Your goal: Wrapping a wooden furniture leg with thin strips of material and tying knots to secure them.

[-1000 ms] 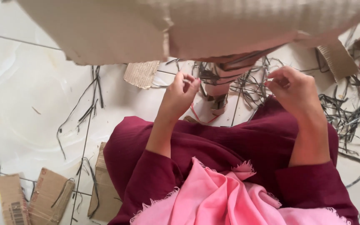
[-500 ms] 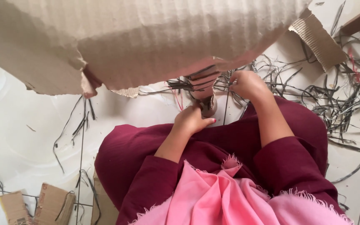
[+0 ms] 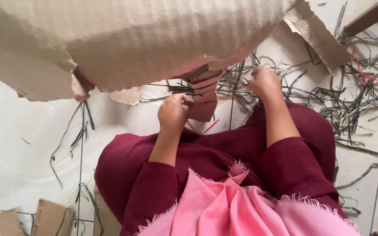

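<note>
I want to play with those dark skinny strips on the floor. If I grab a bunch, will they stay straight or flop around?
Probably flop. The dark strips lie curled and tangled on the tiled floor, so they likely bend easily and snag each other. They look thin, so a bunch is probably light. The right hand is in the pile; the left hand is at a cardboard piece wrapped with them.

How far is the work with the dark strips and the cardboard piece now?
Done: several dark strips already cross the small cardboard piece. In hand: the left hand grips that piece with strips at its edge; the right hand reaches into the loose strips. Left: many strips lie unused on the floor.
</note>
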